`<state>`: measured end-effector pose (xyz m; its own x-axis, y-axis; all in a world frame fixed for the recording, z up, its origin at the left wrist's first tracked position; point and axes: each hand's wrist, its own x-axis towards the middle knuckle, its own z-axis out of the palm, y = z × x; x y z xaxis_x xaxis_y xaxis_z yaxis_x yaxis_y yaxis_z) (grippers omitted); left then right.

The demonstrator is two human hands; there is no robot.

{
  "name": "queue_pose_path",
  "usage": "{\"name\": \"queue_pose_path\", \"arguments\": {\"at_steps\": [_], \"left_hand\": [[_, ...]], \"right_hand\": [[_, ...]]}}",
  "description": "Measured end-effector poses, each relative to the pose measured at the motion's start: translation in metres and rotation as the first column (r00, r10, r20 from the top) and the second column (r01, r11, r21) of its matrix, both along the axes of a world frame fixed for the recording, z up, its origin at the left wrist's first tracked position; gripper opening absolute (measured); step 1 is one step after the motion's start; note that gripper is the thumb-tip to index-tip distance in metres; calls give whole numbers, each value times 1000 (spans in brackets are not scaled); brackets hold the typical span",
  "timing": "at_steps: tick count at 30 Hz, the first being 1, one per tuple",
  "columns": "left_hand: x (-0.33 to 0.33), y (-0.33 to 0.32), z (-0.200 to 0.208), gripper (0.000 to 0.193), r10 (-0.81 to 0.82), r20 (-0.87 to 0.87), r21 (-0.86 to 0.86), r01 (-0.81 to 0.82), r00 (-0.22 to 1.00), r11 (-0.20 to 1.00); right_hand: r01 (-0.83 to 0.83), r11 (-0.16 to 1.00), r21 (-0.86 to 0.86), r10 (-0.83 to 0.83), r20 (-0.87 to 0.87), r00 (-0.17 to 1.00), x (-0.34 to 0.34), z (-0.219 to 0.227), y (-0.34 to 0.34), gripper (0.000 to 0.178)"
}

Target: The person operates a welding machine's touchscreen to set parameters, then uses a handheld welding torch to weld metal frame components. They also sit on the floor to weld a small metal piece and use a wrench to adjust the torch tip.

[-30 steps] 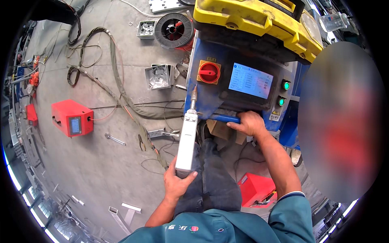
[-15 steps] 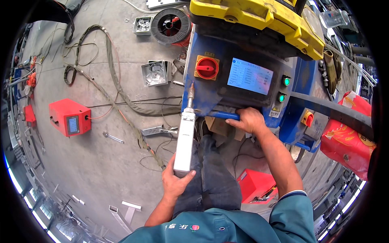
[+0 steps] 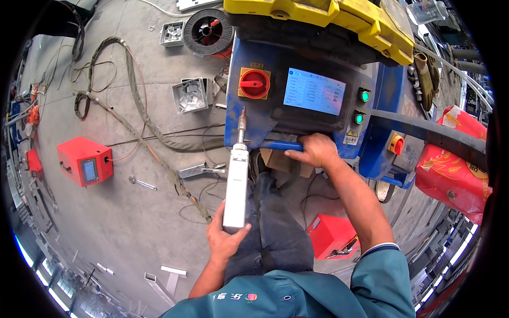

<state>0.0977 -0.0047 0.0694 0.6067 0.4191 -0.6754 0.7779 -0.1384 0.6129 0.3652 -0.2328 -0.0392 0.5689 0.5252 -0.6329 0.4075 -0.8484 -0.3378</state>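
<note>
My left hand point(image 3: 224, 243) is closed around the lower end of a handheld laser welding torch point(image 3: 236, 183). Its long body is silver-white, and its copper-tipped nozzle point(image 3: 242, 122) points away from me, beside the left edge of a blue machine cabinet point(image 3: 237, 69). My right hand point(image 3: 319, 151) grips the blue handle bar point(image 3: 280, 144) on the cabinet's front, thumb lying along it. Above the bar, the sloped panel carries a lit screen point(image 3: 314, 91), a red-and-yellow rotary switch point(image 3: 254, 84) and two green-lit buttons point(image 3: 361, 106). The fingers under the torch are mostly hidden.
A yellow case point(image 3: 323, 21) sits on the cabinet. Sleeved hoses point(image 3: 143, 114) snake over the floor at left, near a red box point(image 3: 85, 161) with a display, a wrench point(image 3: 142, 183) and metal-parts bins point(image 3: 191, 95). Another red box point(image 3: 331, 237) stands by my legs.
The cabinet, floor items and torch nozzle have shifted slightly left and up in view, as the view itself moved. Both hands keep their holds.
</note>
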Motion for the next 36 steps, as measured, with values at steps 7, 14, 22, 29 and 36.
{"name": "queue_pose_path", "arguments": {"at_steps": [7,14,22,29,36], "left_hand": [[0,-4,0,85,2,0,20,-2,1000,1000],[-3,-5,-5,86,-27,30,47,25,999,999],[-6,-8,-9,84,-64,87,17,62,994,998],[-1,-16,-10,82,-91,87,13,90,992,996],[-2,-14,-12,82,-111,86,34,108,990,994]], "right_hand": [[-1,1000,-3,1,8,1000,0,1,1,70],[-5,1000,20,4,28,1000,0,-3,-1,70],[5,999,51,-7,42,999,-2,-2,-2,71],[-6,1000,25,6,27,1000,-1,0,1,71],[-9,996,83,2,80,997,-3,-9,-4,69]]}}
